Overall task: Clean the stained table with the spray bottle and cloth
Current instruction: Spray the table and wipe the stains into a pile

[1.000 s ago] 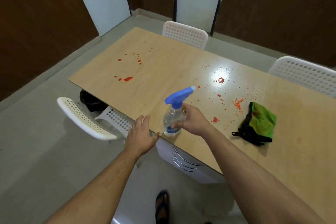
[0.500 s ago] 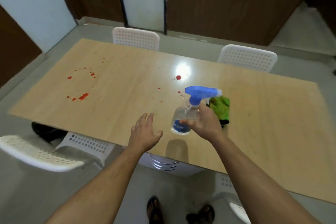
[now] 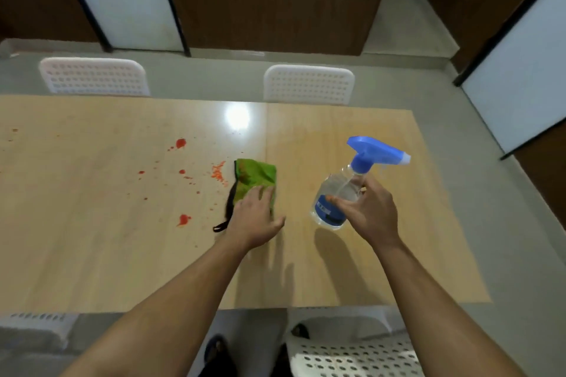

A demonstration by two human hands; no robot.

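Head view: right hand, grip clamped round the spray bottle, holds it tilted above the worktop. Left hand, fingers straight, rests flat on the green cloth beside red stains.

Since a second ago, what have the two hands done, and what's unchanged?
The left hand went from hovering at the table's near edge to resting its fingers on the green cloth. The right hand lifted the spray bottle off the table and still holds it. The red stains remain unwiped.
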